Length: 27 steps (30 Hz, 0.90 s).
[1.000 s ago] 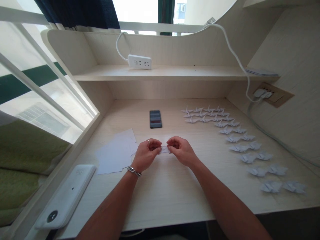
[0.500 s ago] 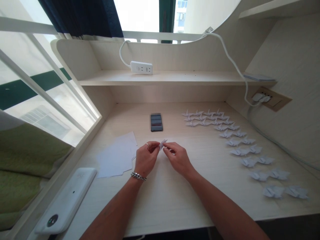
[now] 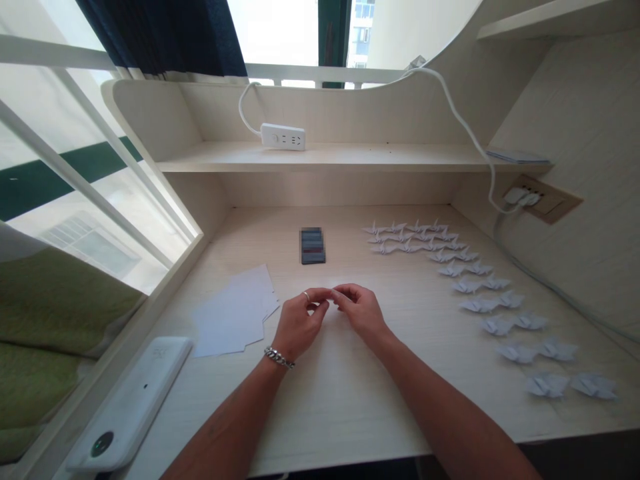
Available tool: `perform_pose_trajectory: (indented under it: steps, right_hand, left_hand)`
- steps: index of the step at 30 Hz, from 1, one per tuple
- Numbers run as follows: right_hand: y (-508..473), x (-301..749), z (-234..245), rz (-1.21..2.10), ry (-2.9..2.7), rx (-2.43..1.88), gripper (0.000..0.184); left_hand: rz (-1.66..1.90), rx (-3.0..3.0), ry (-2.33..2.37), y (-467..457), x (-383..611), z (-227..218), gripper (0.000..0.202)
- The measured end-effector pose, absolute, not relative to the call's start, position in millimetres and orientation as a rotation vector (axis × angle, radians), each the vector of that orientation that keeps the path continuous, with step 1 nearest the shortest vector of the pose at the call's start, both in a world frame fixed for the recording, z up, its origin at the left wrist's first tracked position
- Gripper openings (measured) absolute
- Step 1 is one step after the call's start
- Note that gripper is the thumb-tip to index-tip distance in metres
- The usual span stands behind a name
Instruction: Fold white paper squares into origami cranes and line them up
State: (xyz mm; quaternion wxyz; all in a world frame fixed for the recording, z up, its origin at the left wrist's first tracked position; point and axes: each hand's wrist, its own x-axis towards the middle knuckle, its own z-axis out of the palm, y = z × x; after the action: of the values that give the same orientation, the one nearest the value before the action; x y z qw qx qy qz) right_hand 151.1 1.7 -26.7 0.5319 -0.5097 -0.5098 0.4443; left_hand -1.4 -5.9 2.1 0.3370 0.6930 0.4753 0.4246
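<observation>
My left hand, with a ring and a chain bracelet, and my right hand meet fingertip to fingertip over the middle of the pale wooden desk. Both are pinched on a small folded white paper piece, which is almost wholly hidden between the fingers. A loose stack of white paper sheets lies just left of my left hand. Several finished white paper cranes lie in a curved double row to the right of my right hand.
A dark phone lies flat beyond my hands. A white oblong device rests at the front left edge. On the shelf sits a white power strip; its cable runs to a wall socket at right. A window rail borders the left.
The paper piece stood up visibly between my fingertips half a second ago; now both hands have closed in over it and shifted slightly nearer and right. The camera view has barely changed.
</observation>
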Motion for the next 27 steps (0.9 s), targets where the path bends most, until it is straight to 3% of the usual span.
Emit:
perform_pose_trajectory:
  steps: [5,12,27]
  right_hand:
    - [0,156,-20,1.012,-1.272,-1.27,0.024]
    - [-3,154,-15,1.158,-1.298,-1.192,0.023]
    - [-6,159,-8,1.208,-1.354,-1.141,0.017]
  left_hand:
    - [1.217,1.859,1.482,-1,-9,7,0.021]
    - [1.07,1.616,1.183,-1,-6,6,0.023]
    - [0.978,1.596,1.148,2,-10,6,0.019]
